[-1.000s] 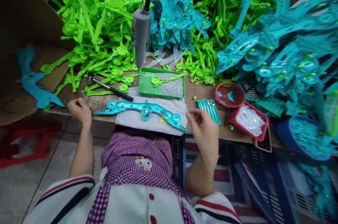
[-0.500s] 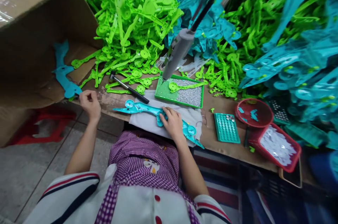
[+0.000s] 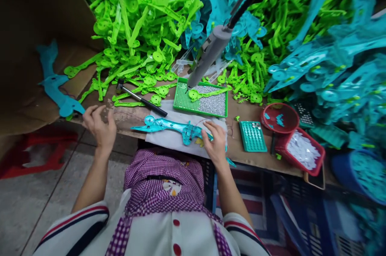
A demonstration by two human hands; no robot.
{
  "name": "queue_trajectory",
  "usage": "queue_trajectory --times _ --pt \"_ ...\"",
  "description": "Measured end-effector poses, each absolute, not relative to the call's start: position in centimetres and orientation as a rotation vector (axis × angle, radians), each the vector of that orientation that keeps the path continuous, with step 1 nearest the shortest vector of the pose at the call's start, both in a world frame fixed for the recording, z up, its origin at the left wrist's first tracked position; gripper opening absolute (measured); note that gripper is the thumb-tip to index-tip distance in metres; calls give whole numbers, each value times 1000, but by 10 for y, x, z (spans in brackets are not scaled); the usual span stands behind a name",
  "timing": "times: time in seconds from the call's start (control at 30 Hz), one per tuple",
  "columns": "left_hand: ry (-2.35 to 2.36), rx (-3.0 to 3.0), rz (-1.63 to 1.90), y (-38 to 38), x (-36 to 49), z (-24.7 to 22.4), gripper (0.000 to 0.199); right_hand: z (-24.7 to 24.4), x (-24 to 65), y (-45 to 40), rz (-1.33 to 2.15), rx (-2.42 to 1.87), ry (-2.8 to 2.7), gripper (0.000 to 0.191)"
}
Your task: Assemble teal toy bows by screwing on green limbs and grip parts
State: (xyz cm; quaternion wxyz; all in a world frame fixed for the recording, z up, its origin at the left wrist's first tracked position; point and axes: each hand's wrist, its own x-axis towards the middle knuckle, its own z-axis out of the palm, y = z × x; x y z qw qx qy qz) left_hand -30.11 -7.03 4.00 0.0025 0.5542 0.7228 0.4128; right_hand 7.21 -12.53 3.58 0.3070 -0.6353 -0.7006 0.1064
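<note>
A long blue plastic part [image 3: 169, 124] lies across a white cloth [image 3: 155, 137] at the table's front edge. My right hand [image 3: 216, 143] is over its right end, fingers curved and apart; whether they touch it is hard to tell. To the left, my left hand [image 3: 101, 125] is open with its fingers spread, close to the tip of a second blue plastic part [image 3: 56, 87] lying at the mouth of the cardboard box [image 3: 76, 19]. Behind the cloth, a hammer [image 3: 143, 98] rests near a green tray [image 3: 177, 107] of small metal pieces, with a green plastic arm [image 3: 208, 93] across it.
A grey electric screwdriver [image 3: 209, 55] hangs over the tray. Heaps of green parts [image 3: 132, 19] and blue parts [image 3: 331, 63] rise behind. On the right are a teal tray [image 3: 253, 137], a red bowl [image 3: 280, 118] and a red basket [image 3: 282, 149] of white pieces.
My left hand has gone from closed fingers at the blue part's tip to spread fingers. My right hand has slid right along the other part. The view has shifted slightly.
</note>
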Motion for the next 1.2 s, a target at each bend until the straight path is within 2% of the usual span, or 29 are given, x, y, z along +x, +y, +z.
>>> queue_trajectory --times 0.17,0.3,0.4,0.53,0.67,0.8,0.97,1.1,1.2 --pt "1547 2032 1205 -58 -220 71 14 39 55 -129 333 -1582 -2033 34" --pt "1465 1877 1523 -14 -184 103 17 28 27 -117 357 -1463 -2330 45" --pt "1455 1815 1647 -2 -186 114 19 19 23 -113 336 -1507 -2418 45" --pt "1484 2023 1349 -19 -220 89 17 9 33 -119 233 -1530 -2375 41" --pt "1847 2007 1214 -31 -278 50 19 7 43 -124 204 -1465 -2371 41" --pt "2130 1906 1069 -20 -316 41 18 29 37 -125 187 -1375 -2283 37" --pt "1853 2152 885 22 -276 55 24 55 -8 -107 235 -1155 -2204 27" --pt "1993 2175 501 57 -237 55 33 50 -28 -89 224 -1185 -2219 28" --pt "1994 2224 404 71 -236 46 32 43 -27 -89 315 -1273 -2146 30"
